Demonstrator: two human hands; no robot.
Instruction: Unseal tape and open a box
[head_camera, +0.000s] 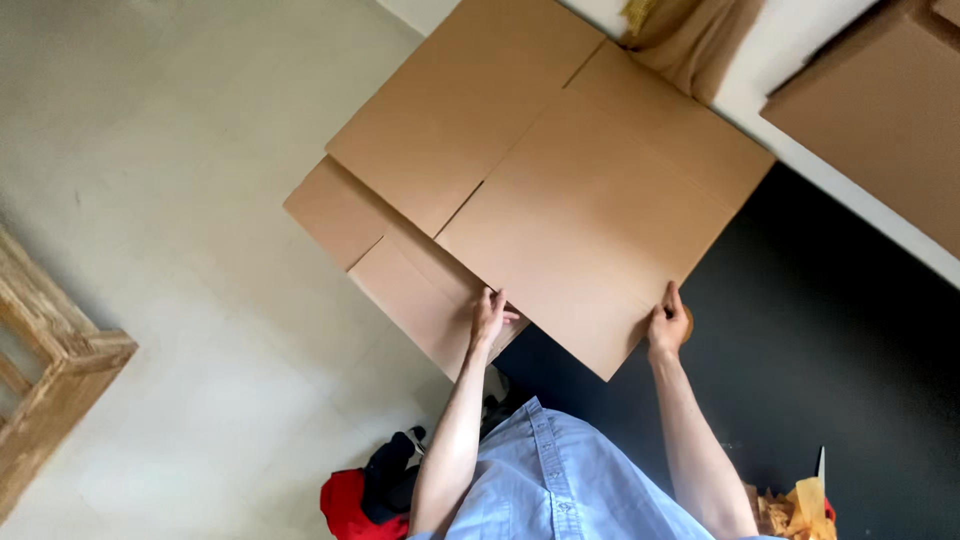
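Both hands grip near edge of flattened cardboard box (560, 190): left hand (488, 318) & right hand (668, 325) closed on it, fingers curled over; box apparently held above pale floor (180, 250)

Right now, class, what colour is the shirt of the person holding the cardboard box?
Light blue shirt, clearest in the head view.

The flattened cardboard box (560, 190) is plain tan, unpatterned, its lower flaps a shade paler. Below it, the person's shirt (560, 480) is light blue. Left of the shirt lies a bright red and black bundle of cloth (375, 490). The floor (180, 200) left of the box is pale cream; right of the box a dark, near-black surface (850, 340). Far left of the box, a wooden frame (50, 380) shows weathered light brown grain.
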